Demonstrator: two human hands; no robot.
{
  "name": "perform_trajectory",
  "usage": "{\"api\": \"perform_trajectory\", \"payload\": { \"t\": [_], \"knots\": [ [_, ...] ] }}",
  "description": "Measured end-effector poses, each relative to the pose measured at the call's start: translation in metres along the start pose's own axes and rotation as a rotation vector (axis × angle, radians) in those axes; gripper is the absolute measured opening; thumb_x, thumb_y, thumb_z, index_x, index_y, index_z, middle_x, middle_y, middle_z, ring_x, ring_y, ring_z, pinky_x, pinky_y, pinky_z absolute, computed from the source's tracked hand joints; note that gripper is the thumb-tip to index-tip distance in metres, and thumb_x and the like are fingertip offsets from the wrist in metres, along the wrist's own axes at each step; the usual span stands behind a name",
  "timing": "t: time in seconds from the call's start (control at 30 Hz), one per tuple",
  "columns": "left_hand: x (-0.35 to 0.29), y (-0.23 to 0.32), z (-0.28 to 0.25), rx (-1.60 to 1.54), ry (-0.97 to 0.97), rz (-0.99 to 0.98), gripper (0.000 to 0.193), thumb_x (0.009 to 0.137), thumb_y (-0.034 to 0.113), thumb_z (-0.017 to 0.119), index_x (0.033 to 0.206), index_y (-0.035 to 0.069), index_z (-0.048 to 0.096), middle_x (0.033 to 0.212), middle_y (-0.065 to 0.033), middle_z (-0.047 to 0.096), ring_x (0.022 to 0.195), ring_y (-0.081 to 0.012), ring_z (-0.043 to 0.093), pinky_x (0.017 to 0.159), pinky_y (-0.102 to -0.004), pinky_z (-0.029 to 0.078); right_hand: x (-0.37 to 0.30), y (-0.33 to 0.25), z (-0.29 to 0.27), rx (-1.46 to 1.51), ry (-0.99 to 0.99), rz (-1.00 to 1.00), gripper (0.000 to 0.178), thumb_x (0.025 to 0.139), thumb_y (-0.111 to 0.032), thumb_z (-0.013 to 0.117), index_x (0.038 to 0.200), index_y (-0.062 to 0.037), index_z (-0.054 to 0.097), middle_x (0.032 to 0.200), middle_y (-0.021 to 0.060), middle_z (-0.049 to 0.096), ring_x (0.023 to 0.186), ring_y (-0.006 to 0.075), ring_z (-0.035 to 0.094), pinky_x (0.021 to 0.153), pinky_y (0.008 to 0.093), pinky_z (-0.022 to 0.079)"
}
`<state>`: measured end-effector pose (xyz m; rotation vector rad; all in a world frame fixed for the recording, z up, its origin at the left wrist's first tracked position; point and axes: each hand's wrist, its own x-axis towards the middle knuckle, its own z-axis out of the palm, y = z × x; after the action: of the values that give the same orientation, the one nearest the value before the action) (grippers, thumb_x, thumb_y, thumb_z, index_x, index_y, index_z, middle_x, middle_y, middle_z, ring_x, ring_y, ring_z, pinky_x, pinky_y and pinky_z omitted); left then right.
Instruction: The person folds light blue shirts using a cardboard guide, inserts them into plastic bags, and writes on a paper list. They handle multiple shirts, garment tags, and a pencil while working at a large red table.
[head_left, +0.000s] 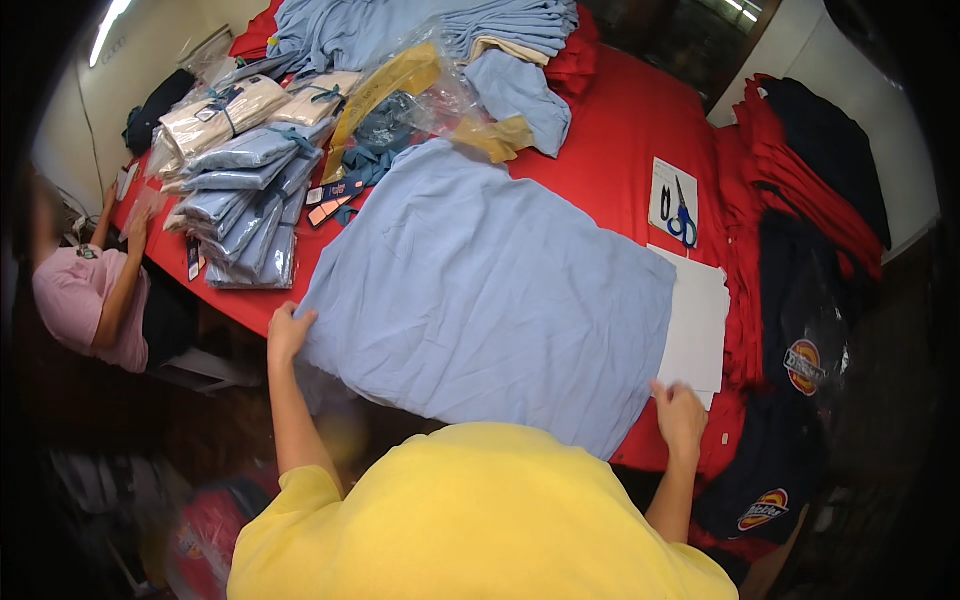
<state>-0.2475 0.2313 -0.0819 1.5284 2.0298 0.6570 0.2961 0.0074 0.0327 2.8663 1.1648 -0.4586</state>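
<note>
A light blue cloth [490, 290] lies spread and wrinkled on the red-covered table in front of me, its near edge hanging by my yellow shirt. At its left edge, my left hand [287, 334] is closed on the fabric between thumb and fingers. My right hand [682, 418] is closed at the cloth's right edge, thumb and finger pinching it near the corner of some white paper sheets [695, 320]. The fingers of that hand are slightly blurred. Part of the white sheets is covered by the cloth.
Blue-handled scissors [684, 222] lie on a white card at right. Bagged folded blue garments [240, 215] are piled at left, beside crumpled clear plastic [425, 100]. Folded blue cloths [420, 25] sit at the back; red and navy garments [820, 170] line the right. A person in pink [90, 300] works at far left.
</note>
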Motion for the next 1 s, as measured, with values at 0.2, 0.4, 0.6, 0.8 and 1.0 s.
{"api": "perform_trajectory", "payload": {
  "t": [0.2, 0.4, 0.6, 0.8, 1.0],
  "knots": [
    [-0.004, 0.032, -0.001, -0.855, -0.241, 0.146, 0.03, 0.089, 0.016, 0.064, 0.112, -0.001, 0.053, 0.105, -0.0103, 0.062, 0.093, -0.0159, 0.058, 0.087, -0.0303, 0.045, -0.047, 0.016, 0.106, 0.172, 0.135, -0.385, 0.032, 0.082, -0.025, 0.07, 0.093, 0.001, 0.054, 0.095, 0.0211, 0.055, 0.096, 0.0407, 0.052, 0.08, 0.044, 0.046],
    [-0.022, 0.054, -0.041, -1.074, -0.125, 0.182, 0.048, 0.088, 0.001, 0.06, 0.131, 0.001, 0.038, 0.116, -0.0151, 0.06, 0.102, -0.0196, 0.058, 0.091, -0.0324, 0.046, -0.038, 0.027, 0.067, 1.598, 0.265, -0.149, 0.022, 0.094, -0.006, 0.051, 0.115, -0.0002, 0.048, 0.102, 0.0073, 0.058, 0.092, 0.0156, 0.054, 0.085, 0.029, 0.044],
    [-0.05, 0.021, -0.029, -0.567, -0.271, 0.132, 0.051, 0.074, -0.005, 0.068, 0.123, 0.004, 0.055, 0.108, -0.0134, 0.062, 0.097, -0.0174, 0.059, 0.081, -0.0304, 0.048, -0.041, 0.084, 0.064, 0.937, 0.524, -0.053, 0.029, 0.091, -0.002, 0.053, 0.119, -0.0002, 0.047, 0.107, 0.0173, 0.062, 0.098, 0.0241, 0.06, 0.087, 0.0337, 0.045],
    [-0.032, 0.041, -0.002, 0.028, 0.07, 0.456, 0.033, 0.082, 0.017, 0.065, 0.111, 0.002, 0.062, 0.098, -0.0146, 0.062, 0.094, -0.0321, 0.059, 0.082, -0.0409, 0.048, -0.038, 0.052, 0.058, 0.528, 0.482, -0.061, 0.035, 0.084, 0.002, 0.059, 0.117, -0.002, 0.05, 0.108, 0.0245, 0.062, 0.102, 0.04, 0.06, 0.088, 0.041, 0.045],
    [0.078, 0.116, 0.066, -0.089, 0.217, 0.624, 0.021, 0.09, 0.011, 0.053, 0.104, 0.001, 0.066, 0.102, -0.0182, 0.062, 0.1, -0.0364, 0.059, 0.085, -0.0449, 0.047, -0.018, 0.035, 0.036, 0.273, 0.572, -0.138, 0.033, 0.083, -0.002, 0.061, 0.116, -0.0028, 0.053, 0.104, 0.0204, 0.06, 0.095, 0.0411, 0.058, 0.083, 0.0451, 0.045]
  ]
}}
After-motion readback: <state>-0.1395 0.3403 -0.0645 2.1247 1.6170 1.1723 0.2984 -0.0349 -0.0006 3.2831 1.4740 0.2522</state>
